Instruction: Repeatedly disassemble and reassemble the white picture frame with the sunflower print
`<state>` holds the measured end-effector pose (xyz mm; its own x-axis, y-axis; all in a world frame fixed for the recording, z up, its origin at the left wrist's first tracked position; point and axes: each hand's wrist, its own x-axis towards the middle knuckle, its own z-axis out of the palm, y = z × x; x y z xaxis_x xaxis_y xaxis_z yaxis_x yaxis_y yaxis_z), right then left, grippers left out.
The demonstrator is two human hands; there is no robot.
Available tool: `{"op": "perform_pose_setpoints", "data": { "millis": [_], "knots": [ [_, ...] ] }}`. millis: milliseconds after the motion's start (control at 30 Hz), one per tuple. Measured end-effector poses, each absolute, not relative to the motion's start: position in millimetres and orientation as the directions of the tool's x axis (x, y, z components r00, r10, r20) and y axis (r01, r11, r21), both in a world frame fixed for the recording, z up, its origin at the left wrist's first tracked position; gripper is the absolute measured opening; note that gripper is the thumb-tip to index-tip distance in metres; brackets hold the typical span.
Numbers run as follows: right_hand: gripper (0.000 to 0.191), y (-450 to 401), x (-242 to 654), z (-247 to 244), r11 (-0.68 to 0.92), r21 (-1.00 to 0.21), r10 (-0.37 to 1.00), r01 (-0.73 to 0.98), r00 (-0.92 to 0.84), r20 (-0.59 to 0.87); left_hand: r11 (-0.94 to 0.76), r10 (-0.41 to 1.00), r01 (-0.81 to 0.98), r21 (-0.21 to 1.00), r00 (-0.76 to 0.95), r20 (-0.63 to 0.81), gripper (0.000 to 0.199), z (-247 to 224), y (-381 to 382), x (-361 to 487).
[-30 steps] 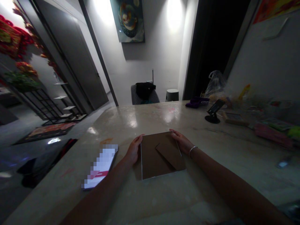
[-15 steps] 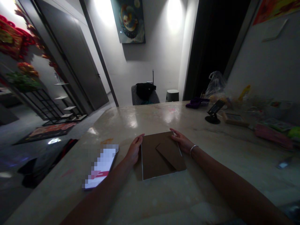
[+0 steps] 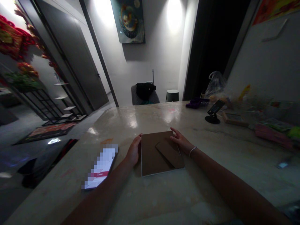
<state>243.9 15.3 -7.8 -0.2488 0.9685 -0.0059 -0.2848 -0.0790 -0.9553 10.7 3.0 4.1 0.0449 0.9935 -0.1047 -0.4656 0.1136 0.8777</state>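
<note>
A picture frame (image 3: 150, 156) with a brown backing and thin white edges is held between my two hands, its back facing up toward me. An angled stand flap (image 3: 168, 153) lies across that backing. My left hand (image 3: 134, 150) grips the frame's left edge, with its fingertips partly hidden behind it. At the upper right corner, my right hand (image 3: 182, 141) is closed on the edge, the thumb over the backing. A silver bracelet (image 3: 193, 151) circles the right wrist. Left of my left forearm, a phone (image 3: 104, 164) with a lit, pixelated screen rests on the table.
The marble table (image 3: 154, 203) fills the foreground. Toward the right stand a black phone stand (image 3: 213, 117), a purple item (image 3: 197, 102), a wooden frame (image 3: 234, 118) and a pink item (image 3: 272, 134). A chair (image 3: 136, 95) and a stool (image 3: 172, 95) are beyond the far edge.
The picture frame has tipped slightly, its near edge shifting a little up and left in view. Both hands keep their hold on it.
</note>
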Motion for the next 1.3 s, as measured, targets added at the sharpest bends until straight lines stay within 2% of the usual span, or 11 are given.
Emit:
{"op": "perform_pose_setpoints", "data": {
  "millis": [100,167,267,333,467,567,700,800,933,1100,1300],
  "knots": [
    [0.078,18,246,-10,-0.078,-0.959,0.975,-0.271,-0.219,-0.017,0.124,0.992,-0.502,0.856,0.090,-0.091,0.030,8,1,11],
    [0.077,19,247,-11,-0.116,-0.954,0.972,-0.276,-0.231,-0.052,0.131,0.991,-0.517,0.846,0.060,-0.117,0.036,8,1,10],
    [0.064,19,249,-12,-0.184,-0.936,0.941,-0.300,-0.327,-0.080,0.161,0.983,-0.543,0.824,0.011,-0.185,0.045,6,3,9],
    [0.054,20,250,-12,-0.193,-0.916,0.934,-0.352,-0.351,-0.062,0.180,0.980,-0.544,0.820,0.024,-0.199,0.043,6,4,9],
    [0.042,24,252,-13,-0.158,-0.872,0.973,-0.462,-0.225,-0.057,0.241,0.970,-0.481,0.843,0.153,-0.190,0.030,7,2,12],
    [0.035,29,255,-15,-0.136,-0.848,0.988,-0.512,-0.133,-0.078,0.292,0.946,-0.403,0.867,0.257,-0.199,0.034,8,-3,14],
    [0.031,31,256,-16,-0.126,-0.843,0.991,-0.523,-0.106,-0.082,0.279,0.938,-0.356,0.892,0.298,-0.175,0.039,6,-6,15],
    [0.030,27,254,-13,-0.131,-0.851,0.985,-0.509,-0.163,-0.054,0.259,0.945,-0.386,0.885,0.290,-0.150,0.039,2,-4,14],
    [0.032,19,250,-10,-0.215,-0.879,0.947,-0.425,-0.311,-0.081,0.245,0.964,-0.440,0.864,0.206,-0.169,0.036,-3,2,11],
    [0.025,13,247,-4,-0.277,-0.856,0.928,-0.437,-0.352,-0.120,0.251,0.968,-0.513,0.821,0.149,-0.203,0.027,-5,4,10],
    [0.028,13,246,2,-0.288,-0.826,0.936,-0.484,-0.325,-0.135,0.407,0.905,-0.530,0.744,0.342,-0.252,0.030,4,-1,12]
  ]
}}
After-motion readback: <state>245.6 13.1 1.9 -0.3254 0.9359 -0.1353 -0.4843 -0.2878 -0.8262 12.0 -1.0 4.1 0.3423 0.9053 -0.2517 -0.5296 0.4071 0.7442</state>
